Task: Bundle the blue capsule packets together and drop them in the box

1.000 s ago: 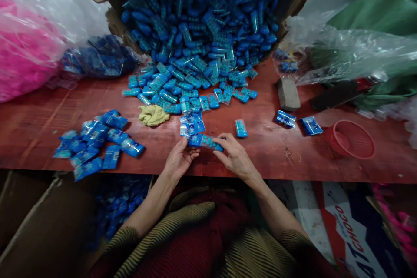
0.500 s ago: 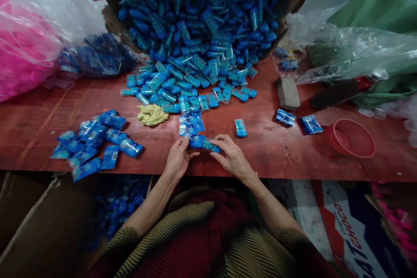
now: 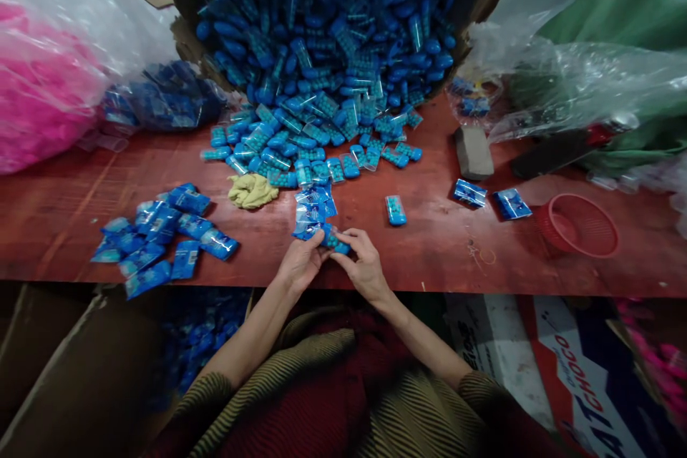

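Note:
My left hand [image 3: 302,263] pinches a small printed blue wrapper [image 3: 305,231], its thumb pressed on top. My right hand [image 3: 366,266] grips the end of a small clear candy box [image 3: 340,246] with blue-green balls inside. Box and wrapper meet between my fingertips; how far one sits within the other is hidden. Just beyond my fingers lies a stack of flat blue wrappers [image 3: 310,210]. A single candy box [image 3: 396,210] stands apart to the right of my right hand.
A large pile of candy boxes [image 3: 316,132] spills from a cardboard carton. Wrapped packs [image 3: 155,225] lie at left, near a crumpled yellow cloth [image 3: 252,190]. To the right are a grey block [image 3: 473,152], two blue packs [image 3: 512,204] and a red basket [image 3: 578,227].
Both hands have shifted, my right hand moving left toward my left hand with the candy box. My left thumb now lies over where wrapper and box meet.

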